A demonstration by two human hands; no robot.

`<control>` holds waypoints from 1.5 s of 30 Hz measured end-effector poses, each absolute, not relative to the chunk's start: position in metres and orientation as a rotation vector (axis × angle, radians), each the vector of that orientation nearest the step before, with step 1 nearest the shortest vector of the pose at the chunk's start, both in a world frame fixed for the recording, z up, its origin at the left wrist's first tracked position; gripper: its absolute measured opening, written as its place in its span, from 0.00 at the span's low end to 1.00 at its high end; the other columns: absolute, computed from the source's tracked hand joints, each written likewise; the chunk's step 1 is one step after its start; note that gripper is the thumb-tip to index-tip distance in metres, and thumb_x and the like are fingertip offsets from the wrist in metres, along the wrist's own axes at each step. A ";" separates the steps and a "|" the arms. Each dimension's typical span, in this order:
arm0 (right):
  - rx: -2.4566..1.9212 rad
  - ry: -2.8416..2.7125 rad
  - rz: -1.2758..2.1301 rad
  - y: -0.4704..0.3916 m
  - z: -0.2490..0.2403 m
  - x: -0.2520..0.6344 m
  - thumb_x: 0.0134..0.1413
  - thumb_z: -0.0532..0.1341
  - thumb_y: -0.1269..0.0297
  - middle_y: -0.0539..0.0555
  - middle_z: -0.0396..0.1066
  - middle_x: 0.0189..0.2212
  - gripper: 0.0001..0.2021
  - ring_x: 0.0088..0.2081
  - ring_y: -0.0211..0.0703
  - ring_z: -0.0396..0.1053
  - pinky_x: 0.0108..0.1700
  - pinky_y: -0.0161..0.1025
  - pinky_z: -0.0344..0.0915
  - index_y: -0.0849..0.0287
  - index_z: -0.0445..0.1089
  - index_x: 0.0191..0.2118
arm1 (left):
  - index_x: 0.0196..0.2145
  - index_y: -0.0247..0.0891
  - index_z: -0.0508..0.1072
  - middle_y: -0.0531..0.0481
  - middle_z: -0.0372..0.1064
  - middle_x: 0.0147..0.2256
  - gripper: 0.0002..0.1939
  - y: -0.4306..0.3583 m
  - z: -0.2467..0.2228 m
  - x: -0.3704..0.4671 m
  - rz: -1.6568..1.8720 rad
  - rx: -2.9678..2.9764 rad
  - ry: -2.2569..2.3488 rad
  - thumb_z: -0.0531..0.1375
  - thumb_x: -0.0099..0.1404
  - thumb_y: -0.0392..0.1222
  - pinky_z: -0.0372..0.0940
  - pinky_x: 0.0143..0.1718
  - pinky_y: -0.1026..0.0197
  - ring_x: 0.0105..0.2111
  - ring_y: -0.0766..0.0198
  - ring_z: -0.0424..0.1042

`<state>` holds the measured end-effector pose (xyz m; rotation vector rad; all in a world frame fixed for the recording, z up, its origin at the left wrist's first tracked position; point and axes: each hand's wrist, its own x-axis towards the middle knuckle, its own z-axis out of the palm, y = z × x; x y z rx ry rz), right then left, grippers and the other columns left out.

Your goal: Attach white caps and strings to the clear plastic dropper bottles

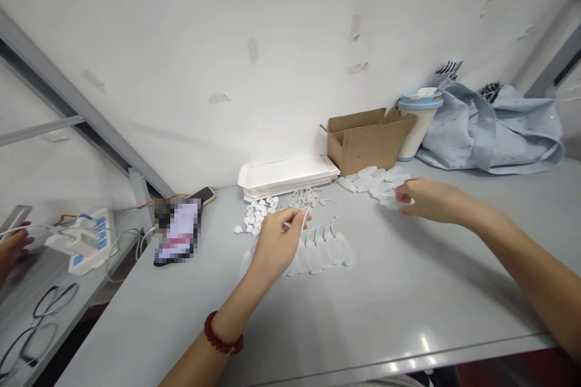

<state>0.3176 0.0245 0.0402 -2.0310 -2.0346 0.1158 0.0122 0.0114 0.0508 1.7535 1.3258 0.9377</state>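
My left hand (278, 239), with a dark red beaded bracelet at the wrist, is closed in a pinch on a thin white cord (305, 217). Beneath and beside it lies a row of translucent plastic sleeves (323, 254), several with cords at their top ends. My right hand (429, 199) is at the edge of a loose pile of translucent sleeves (370, 180); its thumb and fingers are curled around what looks like one sleeve. Beyond the left hand are small white plastic pieces (256, 214) and a heap of white cords (308, 196).
Against the wall stand a stack of white cards (285, 175), an open cardboard box (367, 145), a lidded cup (416, 127) and a light blue bag (490, 127). At left are a phone (206, 195), a power strip (93, 242), glasses (39, 320) and another person's hand (13, 248).
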 end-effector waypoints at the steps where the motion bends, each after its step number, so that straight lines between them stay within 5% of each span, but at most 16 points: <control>1: -2.002 -2.099 0.218 0.024 0.044 0.315 0.40 0.64 0.71 0.55 0.69 0.24 0.03 0.23 0.40 0.64 0.25 0.35 0.54 0.59 0.69 0.22 | 0.24 0.36 0.73 0.51 0.68 0.25 0.18 0.011 0.050 0.012 0.930 1.725 1.301 0.55 0.62 0.51 0.54 0.21 0.66 0.21 0.67 0.60; 7: -1.568 -2.194 0.658 0.011 0.056 0.277 0.50 0.60 0.55 0.53 0.70 0.29 0.11 0.31 0.43 0.67 0.30 0.36 0.60 0.57 0.70 0.33 | 0.19 0.36 0.70 0.50 0.67 0.24 0.20 0.007 0.049 0.017 0.824 1.621 1.139 0.55 0.61 0.52 0.57 0.24 0.65 0.22 0.68 0.59; 23: -1.136 -2.167 0.769 -0.015 0.045 0.227 0.54 0.59 0.63 0.52 0.71 0.34 0.08 0.30 0.37 0.66 0.33 0.35 0.64 0.59 0.69 0.39 | 0.25 0.35 0.71 0.55 0.61 0.19 0.20 -0.002 0.045 0.027 0.637 1.458 1.049 0.55 0.60 0.56 0.55 0.23 0.65 0.19 0.69 0.57; 28: -1.101 -2.145 0.759 -0.016 0.037 0.224 0.54 0.59 0.63 0.54 0.71 0.35 0.09 0.32 0.38 0.68 0.35 0.36 0.66 0.59 0.69 0.41 | 0.35 0.37 0.67 0.53 0.64 0.28 0.12 -0.004 0.038 0.032 0.990 1.491 1.066 0.60 0.57 0.47 0.60 0.27 0.65 0.25 0.68 0.63; 34: -1.049 -2.099 0.748 -0.016 0.033 0.220 0.55 0.59 0.63 0.54 0.71 0.36 0.09 0.32 0.38 0.68 0.36 0.35 0.66 0.59 0.69 0.41 | 0.31 0.38 0.70 0.52 0.65 0.30 0.03 -0.010 0.037 0.033 1.175 1.654 1.018 0.59 0.60 0.40 0.62 0.30 0.66 0.29 0.68 0.64; 45: -1.043 -2.065 0.731 -0.017 0.031 0.220 0.55 0.59 0.62 0.54 0.71 0.36 0.09 0.33 0.39 0.69 0.37 0.37 0.67 0.59 0.70 0.40 | 0.33 0.37 0.71 0.52 0.65 0.32 0.03 -0.009 0.032 0.032 1.263 1.666 0.938 0.57 0.62 0.36 0.66 0.31 0.65 0.27 0.69 0.67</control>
